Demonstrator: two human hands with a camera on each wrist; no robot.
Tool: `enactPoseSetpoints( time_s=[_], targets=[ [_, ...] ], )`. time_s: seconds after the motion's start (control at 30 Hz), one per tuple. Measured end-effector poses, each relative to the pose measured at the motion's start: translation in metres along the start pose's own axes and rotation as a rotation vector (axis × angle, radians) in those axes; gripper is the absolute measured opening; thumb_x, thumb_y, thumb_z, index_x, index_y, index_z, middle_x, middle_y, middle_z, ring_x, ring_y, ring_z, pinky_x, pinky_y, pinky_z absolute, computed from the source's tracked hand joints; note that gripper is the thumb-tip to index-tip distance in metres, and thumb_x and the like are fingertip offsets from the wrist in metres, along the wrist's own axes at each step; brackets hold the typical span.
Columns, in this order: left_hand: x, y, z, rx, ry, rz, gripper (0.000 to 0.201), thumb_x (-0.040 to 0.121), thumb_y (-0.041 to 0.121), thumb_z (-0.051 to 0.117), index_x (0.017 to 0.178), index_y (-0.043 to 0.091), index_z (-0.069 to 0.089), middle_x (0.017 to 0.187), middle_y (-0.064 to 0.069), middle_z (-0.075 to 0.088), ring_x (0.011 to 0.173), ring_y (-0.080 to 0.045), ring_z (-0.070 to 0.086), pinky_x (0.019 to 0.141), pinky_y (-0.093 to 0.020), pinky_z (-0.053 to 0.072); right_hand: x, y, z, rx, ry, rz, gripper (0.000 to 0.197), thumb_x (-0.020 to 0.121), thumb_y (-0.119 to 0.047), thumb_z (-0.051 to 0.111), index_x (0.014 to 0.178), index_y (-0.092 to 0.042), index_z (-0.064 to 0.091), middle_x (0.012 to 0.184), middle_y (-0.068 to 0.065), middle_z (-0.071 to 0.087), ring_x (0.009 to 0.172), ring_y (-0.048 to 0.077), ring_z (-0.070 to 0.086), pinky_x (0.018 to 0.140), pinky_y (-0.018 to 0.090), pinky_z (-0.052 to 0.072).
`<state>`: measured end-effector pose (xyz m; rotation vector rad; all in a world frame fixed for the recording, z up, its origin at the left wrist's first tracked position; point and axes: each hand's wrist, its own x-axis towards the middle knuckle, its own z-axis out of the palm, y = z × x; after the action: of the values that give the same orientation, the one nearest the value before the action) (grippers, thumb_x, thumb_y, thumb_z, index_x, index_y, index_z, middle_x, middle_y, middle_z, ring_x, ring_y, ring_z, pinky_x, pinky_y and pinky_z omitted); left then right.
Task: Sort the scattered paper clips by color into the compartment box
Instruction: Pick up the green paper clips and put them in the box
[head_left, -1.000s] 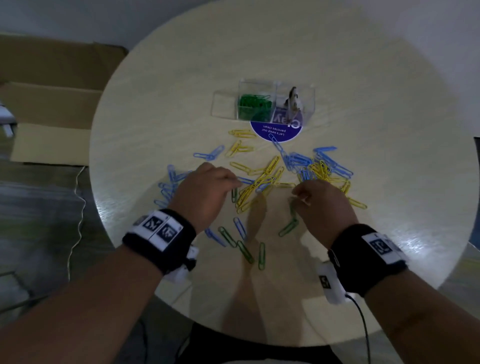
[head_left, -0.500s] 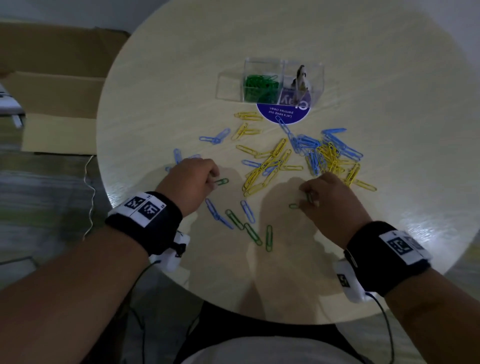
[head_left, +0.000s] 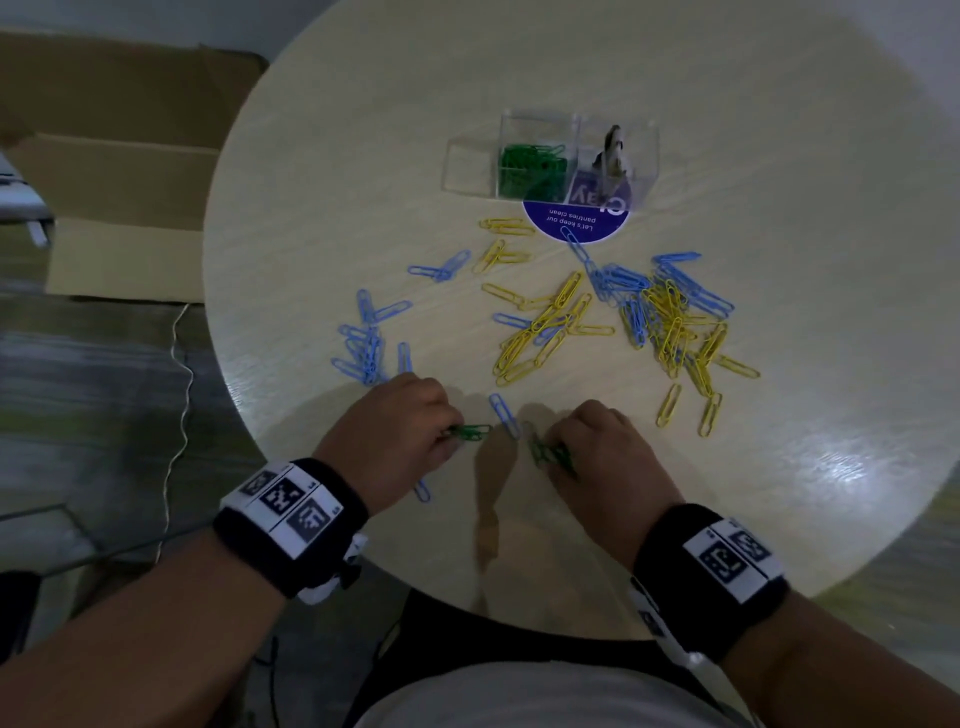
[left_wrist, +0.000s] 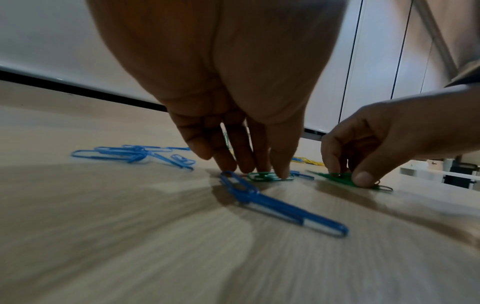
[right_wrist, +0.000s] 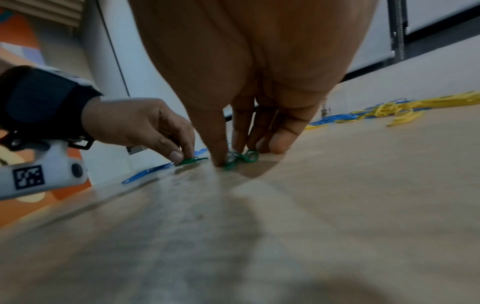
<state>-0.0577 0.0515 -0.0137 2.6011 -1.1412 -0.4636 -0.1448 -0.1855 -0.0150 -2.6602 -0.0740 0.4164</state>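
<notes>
The round table bears everything, and the compartment box at its far side serves as the landmark; its middle cell already holds a heap of green clips, the cell to the left of that looks bare, and the right-hand cell holds a small object too dim to name; a purple sticker lies partly under the box on the near side. Nearer than the box spread the yellow clips and blue clips, unsorted, blue mostly to the near-left and mixed with yellow to the near-right. At the table edge farthest from the box work the two hands: the left hand has thumb and fingers closed in a pinch on a green clip that lies on the wood; the right hand pinches and presses a small bunch of green clips flat against the table; one blue clip lies between the hands.

The step in hand appears to be gathering the last stray greens; next, each pinch must lift the thin wires clear of the surface without dragging the blue neighbour along, then carry them across to the middle cell of the box.
</notes>
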Motion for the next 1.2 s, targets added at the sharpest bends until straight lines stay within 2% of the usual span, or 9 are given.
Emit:
enactPoseSetpoints(
  time_s=[0.17,0.3,0.4,0.63,0.8,0.9,0.97,1.03,1.2],
  targets=[
    [0.002,0.004,0.001,-0.001,-0.016,-0.018,0.01,0.079,0.028,0.07,0.084,0.022,0.065,0.083,0.001,0.058,0.08,-0.025,0.055,0.074,-0.038,0.045,-0.004,0.004,-0.003,0.09,0.084,0.066,0.035,0.072,-0.005,0.066,0.106,-0.014,0.064,0.097,0.009,0.054,0.086,0.033,0.057,0.078,0.036,0.049],
    [0.002,0.01,0.001,-0.061,-0.02,-0.06,0.005,0.075,0.021,0.059,0.08,0.02,0.059,0.078,-0.001,0.057,0.077,-0.027,0.055,0.069,-0.039,0.048,-0.006,0.004,-0.005,0.037,0.114,0.141,0.036,0.07,-0.019,0.069,0.105,-0.013,0.066,0.094,0.01,0.06,0.089,0.036,0.057,0.082,0.038,0.047],
    [0.002,0.018,-0.001,-0.035,-0.013,-0.11,0.015,0.07,0.015,0.066,0.083,0.016,0.06,0.075,-0.004,0.059,0.073,-0.031,0.057,0.063,-0.038,0.049,-0.004,0.0,-0.006,-0.018,0.085,0.159,0.038,0.072,-0.033,0.073,0.104,-0.015,0.065,0.095,0.009,0.06,0.088,0.034,0.056,0.082,0.039,0.048],
    [0.006,0.036,-0.006,0.2,-0.117,-0.257,0.019,0.058,0.02,0.073,0.065,0.019,0.056,0.063,-0.004,0.054,0.052,-0.029,0.057,0.042,-0.03,0.041,0.002,-0.002,-0.01,-0.095,-0.015,0.104,0.019,0.08,-0.017,0.058,0.097,-0.021,0.066,0.087,0.005,0.061,0.082,0.032,0.062,0.071,0.038,0.052],
    [0.013,0.028,-0.004,0.177,-0.039,-0.225,0.006,0.066,0.024,0.057,0.067,0.018,0.056,0.064,-0.004,0.054,0.052,-0.028,0.057,0.041,-0.032,0.042,0.008,0.004,-0.026,0.05,-0.055,0.183,0.022,0.071,-0.019,0.06,0.091,-0.024,0.068,0.088,0.001,0.064,0.085,0.026,0.063,0.071,0.03,0.047],
    [0.017,0.021,-0.009,0.039,0.009,-0.236,0.014,0.073,0.031,0.046,0.069,0.02,0.055,0.066,0.0,0.053,0.056,-0.025,0.058,0.043,-0.033,0.044,0.013,0.014,-0.038,0.192,-0.028,0.264,0.022,0.067,-0.015,0.066,0.086,-0.024,0.071,0.084,-0.001,0.067,0.081,0.022,0.064,0.071,0.029,0.048],
    [0.025,0.015,-0.02,-0.102,0.078,-0.308,0.011,0.076,0.033,0.052,0.073,0.022,0.056,0.069,0.002,0.054,0.062,-0.023,0.059,0.052,-0.035,0.047,0.022,0.025,-0.051,0.288,0.052,0.299,0.02,0.068,-0.009,0.069,0.081,-0.024,0.072,0.075,-0.002,0.068,0.069,0.013,0.063,0.066,0.026,0.049],
    [0.04,0.01,-0.038,-0.246,0.125,-0.406,0.007,0.079,0.029,0.064,0.077,0.022,0.062,0.072,0.003,0.058,0.068,-0.02,0.06,0.062,-0.034,0.048,0.039,0.035,-0.071,0.35,0.144,0.321,0.021,0.07,-0.006,0.071,0.08,-0.024,0.072,0.067,-0.006,0.066,0.059,-0.003,0.057,0.059,0.01,0.042],
    [0.11,-0.01,-0.082,-0.417,0.377,-0.533,0.007,0.078,0.021,0.075,0.084,0.019,0.073,0.072,0.004,0.068,0.07,-0.011,0.063,0.066,-0.02,0.041,0.111,0.053,-0.131,0.429,0.355,0.303,0.017,0.072,-0.015,0.073,0.086,-0.025,0.073,0.072,-0.009,0.068,0.065,0.001,0.06,0.06,0.003,0.039]
  ],
)
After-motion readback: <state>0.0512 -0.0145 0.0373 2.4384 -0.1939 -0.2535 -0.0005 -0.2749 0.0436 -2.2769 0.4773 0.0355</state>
